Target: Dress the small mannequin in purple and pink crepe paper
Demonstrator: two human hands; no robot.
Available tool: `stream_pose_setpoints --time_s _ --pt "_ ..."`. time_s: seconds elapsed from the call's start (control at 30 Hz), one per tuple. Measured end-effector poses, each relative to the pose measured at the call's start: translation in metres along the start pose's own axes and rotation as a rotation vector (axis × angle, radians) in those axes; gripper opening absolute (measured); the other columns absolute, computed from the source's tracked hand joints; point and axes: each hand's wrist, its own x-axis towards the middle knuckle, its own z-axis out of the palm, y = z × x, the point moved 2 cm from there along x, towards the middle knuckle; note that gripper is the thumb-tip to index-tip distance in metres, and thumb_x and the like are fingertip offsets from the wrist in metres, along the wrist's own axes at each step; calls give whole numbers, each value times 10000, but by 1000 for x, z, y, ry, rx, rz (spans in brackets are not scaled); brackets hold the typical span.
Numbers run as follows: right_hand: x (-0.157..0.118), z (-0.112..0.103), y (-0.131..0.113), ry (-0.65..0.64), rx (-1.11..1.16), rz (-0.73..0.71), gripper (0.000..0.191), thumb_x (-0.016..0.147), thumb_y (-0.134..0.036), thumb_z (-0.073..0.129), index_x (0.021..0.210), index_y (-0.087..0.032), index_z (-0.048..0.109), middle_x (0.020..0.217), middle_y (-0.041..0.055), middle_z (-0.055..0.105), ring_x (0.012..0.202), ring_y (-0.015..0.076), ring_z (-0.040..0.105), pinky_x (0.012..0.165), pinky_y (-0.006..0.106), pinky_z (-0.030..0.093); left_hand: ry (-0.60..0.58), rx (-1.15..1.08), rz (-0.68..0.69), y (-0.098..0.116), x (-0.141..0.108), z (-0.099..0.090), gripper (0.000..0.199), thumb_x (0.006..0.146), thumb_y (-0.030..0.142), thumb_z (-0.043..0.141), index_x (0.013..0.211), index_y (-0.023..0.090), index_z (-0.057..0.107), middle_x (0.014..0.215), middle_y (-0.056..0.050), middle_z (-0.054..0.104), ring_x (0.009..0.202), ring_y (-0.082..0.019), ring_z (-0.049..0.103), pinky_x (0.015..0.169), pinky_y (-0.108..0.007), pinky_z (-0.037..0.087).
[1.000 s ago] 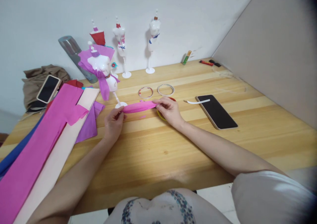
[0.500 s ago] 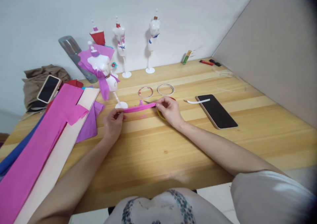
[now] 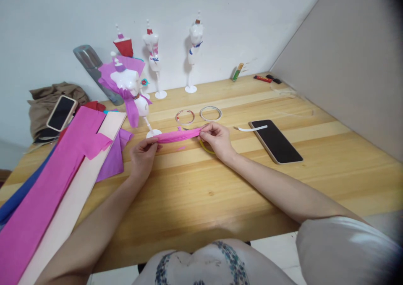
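A pink strip [image 3: 179, 137] is stretched between my two hands above the wooden table. My left hand [image 3: 144, 152] pinches its left end, close to the round white base of a small mannequin [image 3: 126, 81] draped in purple. The strip's right end is between the fingers of my right hand [image 3: 218, 140]. Scissors with a yellow handle [image 3: 206, 147] lie partly hidden under my right hand. Two rolls of tape, one red and white [image 3: 185, 117] and one pale [image 3: 210, 113], rest behind the strip.
Pink fabric [image 3: 53, 184], cream and purple pieces cover the left side. More mannequins [image 3: 190, 58] stand along the wall. A black phone [image 3: 277, 142] with a white strip across its corner lies right; a green tube [image 3: 237, 72] stands at the back.
The pink strip looks wider and flatter between my hands than before. My right hand has shifted slightly to the right.
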Motion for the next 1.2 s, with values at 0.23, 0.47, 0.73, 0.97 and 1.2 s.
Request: stream_pose_setpoints --time_s 0.23,0.47,0.73,0.97,1.2 --pt "1 -2 2 26 45 -15 164 635 -221 776 625 -218 612 660 -15 666 550 113 557 569 281 460 -6 -26 -6 4 -3 2 121 647 233 757 753 178 777 607 7 721 568 -145 690 603 -266 594" --pt "2 -2 3 50 28 -37 147 620 -205 758 620 -220 611 705 -3 680 573 115 560 564 276 443 -24 -34 19 5 -3 2 103 660 236 748 749 186 762 586 18 700 547 -136 669 575 -257 574" --pt "-1 0 0 45 20 25 159 634 -250 779 655 -220 624 586 -23 642 529 117 534 526 262 424 -47 -23 17 0 0 0 154 672 264 756 796 173 740 632 0 716 586 -146 690 608 -266 578" --pt "0 0 -1 42 39 47 174 635 -262 790 665 -216 625 586 -14 656 532 125 557 541 272 449 -46 -54 42 2 -1 1 98 647 244 766 721 185 741 670 9 722 606 -130 673 623 -260 570" --pt "1 -2 1 62 33 19 176 610 -258 785 622 -220 614 664 -9 675 583 124 556 564 274 452 -29 -32 48 6 -2 1 64 653 231 758 705 196 746 700 1 733 622 -139 681 627 -270 577"
